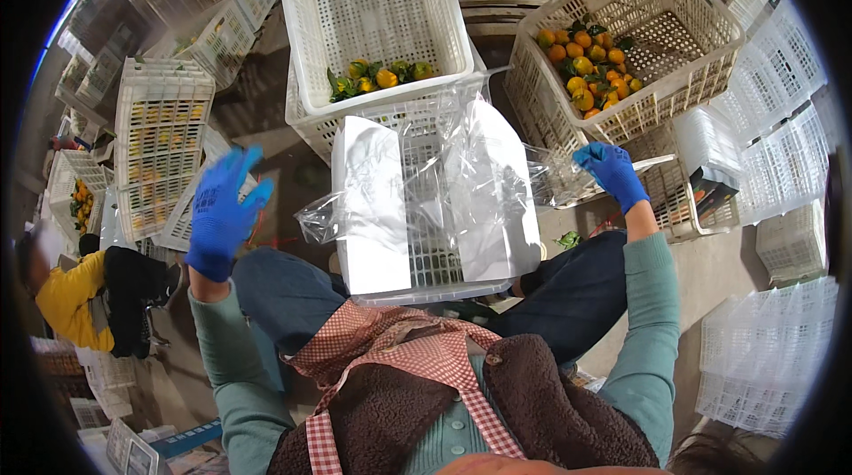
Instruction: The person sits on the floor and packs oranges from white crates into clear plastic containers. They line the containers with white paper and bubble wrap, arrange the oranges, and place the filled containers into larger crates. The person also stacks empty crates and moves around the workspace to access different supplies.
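A plastic crate (pixel 432 291) in front of my knees is lined with white paper sheets (pixel 376 208) along its left and right sides. Clear plastic film (pixel 436 175) lies over it and sticks out at both sides. My left hand (pixel 226 208), in a blue glove, is raised left of the crate with fingers spread, holding nothing. My right hand (pixel 609 172), gloved too, has its fingers drawn together near the film's right edge; whether it pinches the film I cannot tell. Beyond, a white crate (pixel 459 29) has several green-and-orange citrus fruits (pixel 386 78) with leaves at its near end.
At the upper right, a crate (pixel 722 29) holds orange citrus fruits (pixel 582 62). Filled crates (pixel 163 149) stand at the left, near a person in a yellow top (pixel 76 302). Stacks of clear plastic baskets (pixel 769 355) line the right. A green leaf (pixel 568 240) lies on the floor.
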A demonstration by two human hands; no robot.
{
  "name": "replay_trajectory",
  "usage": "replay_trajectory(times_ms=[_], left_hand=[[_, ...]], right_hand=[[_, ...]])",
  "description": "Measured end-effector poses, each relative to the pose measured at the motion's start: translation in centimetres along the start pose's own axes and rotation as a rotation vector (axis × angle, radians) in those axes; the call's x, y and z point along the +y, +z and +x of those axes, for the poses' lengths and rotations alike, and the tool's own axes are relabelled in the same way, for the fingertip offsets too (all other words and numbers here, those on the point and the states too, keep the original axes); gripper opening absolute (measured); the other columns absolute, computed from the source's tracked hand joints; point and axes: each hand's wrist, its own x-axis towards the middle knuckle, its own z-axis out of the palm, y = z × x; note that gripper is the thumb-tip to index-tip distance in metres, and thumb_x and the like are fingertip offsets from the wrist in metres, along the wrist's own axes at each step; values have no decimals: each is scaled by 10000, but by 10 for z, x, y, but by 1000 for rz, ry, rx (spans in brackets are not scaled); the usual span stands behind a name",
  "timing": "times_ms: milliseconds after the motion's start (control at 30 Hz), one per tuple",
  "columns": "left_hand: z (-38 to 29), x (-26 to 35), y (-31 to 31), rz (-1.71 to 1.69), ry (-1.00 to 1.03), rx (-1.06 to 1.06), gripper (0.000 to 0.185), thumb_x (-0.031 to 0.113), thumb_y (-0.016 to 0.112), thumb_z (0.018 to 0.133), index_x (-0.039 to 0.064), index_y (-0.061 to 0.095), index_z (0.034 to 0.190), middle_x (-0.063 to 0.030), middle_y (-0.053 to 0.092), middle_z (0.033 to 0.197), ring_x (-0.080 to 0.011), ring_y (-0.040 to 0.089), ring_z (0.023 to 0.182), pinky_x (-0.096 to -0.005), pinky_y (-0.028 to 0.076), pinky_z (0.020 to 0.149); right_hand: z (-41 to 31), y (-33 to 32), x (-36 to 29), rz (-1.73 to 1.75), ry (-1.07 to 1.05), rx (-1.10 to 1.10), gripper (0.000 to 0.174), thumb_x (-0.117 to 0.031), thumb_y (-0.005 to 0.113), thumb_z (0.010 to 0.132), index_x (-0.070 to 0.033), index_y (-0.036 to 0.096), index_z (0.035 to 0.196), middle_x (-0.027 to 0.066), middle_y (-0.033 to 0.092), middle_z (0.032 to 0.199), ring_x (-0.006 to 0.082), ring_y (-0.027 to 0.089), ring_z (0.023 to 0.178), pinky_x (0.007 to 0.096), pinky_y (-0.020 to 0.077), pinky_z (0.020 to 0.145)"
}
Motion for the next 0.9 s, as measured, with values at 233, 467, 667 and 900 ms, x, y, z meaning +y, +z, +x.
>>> replay_trajectory(times_ms=[233, 467, 667, 900], left_hand=[[30, 107, 94, -146, 546, -133, 613, 363, 683, 764, 129, 486, 1295, -160, 460, 1284, -339, 422, 1185, -458, 311, 1017], [8, 105, 129, 150, 419, -135, 769, 293, 749, 636, 146, 447, 1327, -174, 351, 1393, -384, 311, 1276, -526, 196, 1080], [23, 87, 130, -24, 464, 126, 250, 79, 644, 742, 54, 606, 988, -119, 554, 1162, -342, 500, 1086, -452, 433, 897], [38, 84, 101, -243, 125, 135, 128, 130, 605, 810, 19, 569, 862, -158, 599, 893, -309, 589, 785, -384, 466, 670]], right_hand=[[-11, 4, -85, 230, -639, 114, 480, -437, 680, 769, -80, 609, 1083, 114, 632, 1019, 298, 587, 987, 391, 447, 877], [-42, 36, -104, -151, -817, 63, 1083, -762, 602, 564, -124, 330, 1395, 157, 401, 1348, 376, 369, 1240, 494, 295, 1019], [-40, 42, -102, -101, -782, 39, 1063, -701, 661, 589, -52, 343, 1367, 186, 387, 1356, 381, 375, 1236, 475, 311, 1016], [-80, 41, -161, 109, -763, 141, 1123, -655, 721, 551, 40, 335, 1344, 221, 405, 1327, 380, 389, 1228, 455, 326, 1010]])
